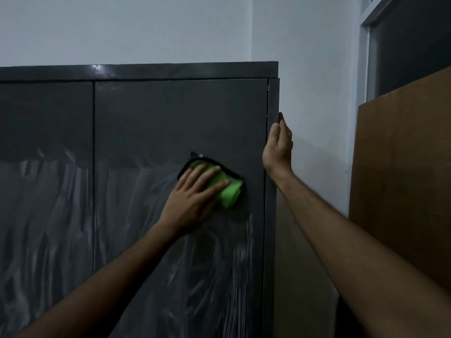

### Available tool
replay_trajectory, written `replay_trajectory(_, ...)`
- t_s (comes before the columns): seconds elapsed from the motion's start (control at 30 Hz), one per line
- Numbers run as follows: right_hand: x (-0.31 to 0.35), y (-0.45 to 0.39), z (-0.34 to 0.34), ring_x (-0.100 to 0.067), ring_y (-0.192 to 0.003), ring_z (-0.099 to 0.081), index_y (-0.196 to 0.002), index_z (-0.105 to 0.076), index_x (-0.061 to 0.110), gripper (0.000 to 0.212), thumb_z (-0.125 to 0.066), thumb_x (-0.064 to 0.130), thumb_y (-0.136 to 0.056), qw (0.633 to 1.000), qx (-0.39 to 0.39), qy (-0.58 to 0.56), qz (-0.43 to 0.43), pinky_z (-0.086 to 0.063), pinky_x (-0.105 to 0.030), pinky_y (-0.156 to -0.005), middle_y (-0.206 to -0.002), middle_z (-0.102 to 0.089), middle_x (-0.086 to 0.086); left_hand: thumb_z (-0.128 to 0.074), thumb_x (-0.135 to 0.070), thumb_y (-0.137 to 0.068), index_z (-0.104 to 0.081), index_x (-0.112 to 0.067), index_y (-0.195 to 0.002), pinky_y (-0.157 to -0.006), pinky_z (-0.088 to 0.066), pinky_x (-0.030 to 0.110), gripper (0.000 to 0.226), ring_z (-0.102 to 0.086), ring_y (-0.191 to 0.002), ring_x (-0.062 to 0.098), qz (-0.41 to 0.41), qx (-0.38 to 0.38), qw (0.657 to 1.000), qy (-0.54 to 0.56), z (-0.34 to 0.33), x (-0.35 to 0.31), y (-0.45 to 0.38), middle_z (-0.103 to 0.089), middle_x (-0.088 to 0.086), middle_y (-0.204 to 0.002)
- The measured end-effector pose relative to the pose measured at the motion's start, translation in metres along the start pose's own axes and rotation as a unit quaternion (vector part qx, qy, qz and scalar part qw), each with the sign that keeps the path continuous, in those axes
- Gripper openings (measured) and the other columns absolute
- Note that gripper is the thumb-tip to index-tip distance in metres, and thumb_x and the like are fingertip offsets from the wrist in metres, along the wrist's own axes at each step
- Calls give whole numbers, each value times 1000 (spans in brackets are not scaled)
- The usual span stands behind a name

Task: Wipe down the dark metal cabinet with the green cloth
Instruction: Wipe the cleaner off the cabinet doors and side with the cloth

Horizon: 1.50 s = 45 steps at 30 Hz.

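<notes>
The dark grey metal cabinet (151, 118) with two flat doors fills most of our view, its top edge below a pale wall (122, 28). We press the folded bright green cloth with a black hem (225, 185) flat against the right-hand door, just left of that door's outer edge. Our left hand (192, 198) lies over the cloth's lower left part with fingers straight and spread, the cloth showing beyond the fingertips. Our right hand (278, 145) rests on the cabinet's right front corner, fingers straight and together, thumb on the front face. Pale smeared streaks cover the lower doors. A brown board (402, 167) leans to the right.
</notes>
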State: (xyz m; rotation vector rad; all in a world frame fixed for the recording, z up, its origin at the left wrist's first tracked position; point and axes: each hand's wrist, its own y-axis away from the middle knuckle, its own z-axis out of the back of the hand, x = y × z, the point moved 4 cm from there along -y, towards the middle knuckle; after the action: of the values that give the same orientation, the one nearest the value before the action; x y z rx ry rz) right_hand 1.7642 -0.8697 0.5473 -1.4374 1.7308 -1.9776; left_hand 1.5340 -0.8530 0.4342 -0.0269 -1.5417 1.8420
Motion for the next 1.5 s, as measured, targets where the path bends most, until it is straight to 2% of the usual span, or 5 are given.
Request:
replay_trajectory(0.57,0,39,-3,-28,-156,-10,-161,-8,3,65,-32,35,-109,971,-12,203,127,-12,-39,-127,-169,-11,-14,-50,-39,-101,-51,-28,-152,-126,-16,56,52,-23,-155,41,179,-58,982,33,5,16,-33,-34,11,-166)
replay_trajectory(0.8,4,43,-7,-29,-157,-3,-160,-7,0,66,-29,35,-109,946,-23,277,167,-9,-44,-127,-169,-3,-17,-47,-43,-104,-50,-31,-153,-125,-24,54,50,-30,-153,39,-31,23,999,5,-4,13,46,-39,9,-164)
replay_trajectory(1.03,4,44,-9,-28,-157,-3,-160,-7,2,66,-23,40,-108,934,-35,322,151,-7,-41,-128,-169,-3,-16,-53,-34,-97,-55,-23,-150,-124,-21,60,54,-23,-154,45,216,-58,973,60,27,72,-13,-35,13,-165)
replay_trajectory(1.27,13,52,-15,-33,-156,-3,-159,-8,-3,64,-25,35,-110,915,-28,381,129,-10,-44,-127,-168,-1,-22,-48,-41,-103,-56,-28,-149,-123,-28,57,48,-36,-149,43,20,22,999,33,15,59,73,-44,11,-161)
replay_trajectory(1.5,10,63,-29,-34,-156,-1,-159,-10,-2,64,-25,35,-109,912,-52,393,102,-6,-46,-128,-168,2,-22,-49,-39,-98,-53,-26,-151,-124,-20,60,55,-25,-153,44,181,-20,983,37,42,130,22,-36,14,-164)
